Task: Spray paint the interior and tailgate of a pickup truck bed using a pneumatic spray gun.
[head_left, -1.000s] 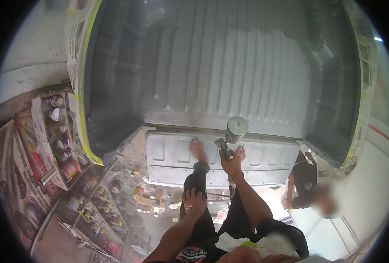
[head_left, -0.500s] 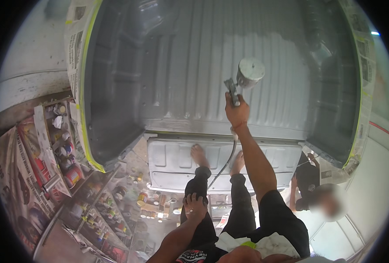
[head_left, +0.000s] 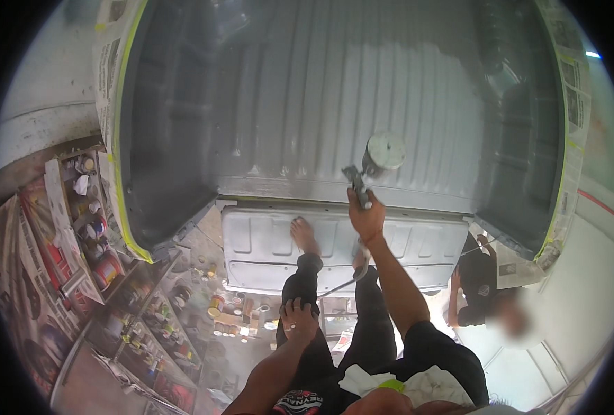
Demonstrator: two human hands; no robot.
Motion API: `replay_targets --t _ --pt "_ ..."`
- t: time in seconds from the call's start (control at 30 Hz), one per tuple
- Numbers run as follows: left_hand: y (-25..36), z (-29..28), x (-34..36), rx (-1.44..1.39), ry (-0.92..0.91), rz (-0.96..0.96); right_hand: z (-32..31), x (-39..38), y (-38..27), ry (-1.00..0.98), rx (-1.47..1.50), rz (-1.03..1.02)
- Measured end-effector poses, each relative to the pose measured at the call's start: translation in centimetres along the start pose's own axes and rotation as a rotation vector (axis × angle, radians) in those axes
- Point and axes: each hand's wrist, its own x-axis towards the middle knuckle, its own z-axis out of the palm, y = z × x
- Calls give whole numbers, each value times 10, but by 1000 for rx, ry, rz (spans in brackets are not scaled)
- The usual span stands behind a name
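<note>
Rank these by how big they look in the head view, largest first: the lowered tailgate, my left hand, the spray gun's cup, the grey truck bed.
1. Grey truck bed
2. Lowered tailgate
3. Spray gun's cup and left hand: too alike in apparent size to rank.

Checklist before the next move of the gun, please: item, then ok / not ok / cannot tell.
1. Right hand gripping spray gun: ok, fingers wrapped around the handle.
2. Left hand clear of gun: ok, resting on the left leg.
3. Left foot supported: ok, bare on the tailgate.
4. Hose clear of right leg: cannot tell; they overlap in view, contact unclear.
5. Bed floor one even shade: not ok, paler area in the middle, darker grey around it.
6. Paint left in cup: cannot tell, contents hidden.
</note>
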Motion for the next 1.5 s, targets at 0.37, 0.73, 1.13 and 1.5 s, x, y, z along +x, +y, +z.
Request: replay_targets --t 0.37,0.73,1.13,1.5 --pt "6 0 1 -8 -78 -47 8 -108 103 -81 -156 -72" --pt "6 -1 2 26 -38 -5 -4 54 -4 136 121 -35" --pt "11 8 -2 63 51 35 -15 96 -31 207 187 -41" --pt "19 8 0 31 -46 -25 -14 -66 88 -107 -201 153"
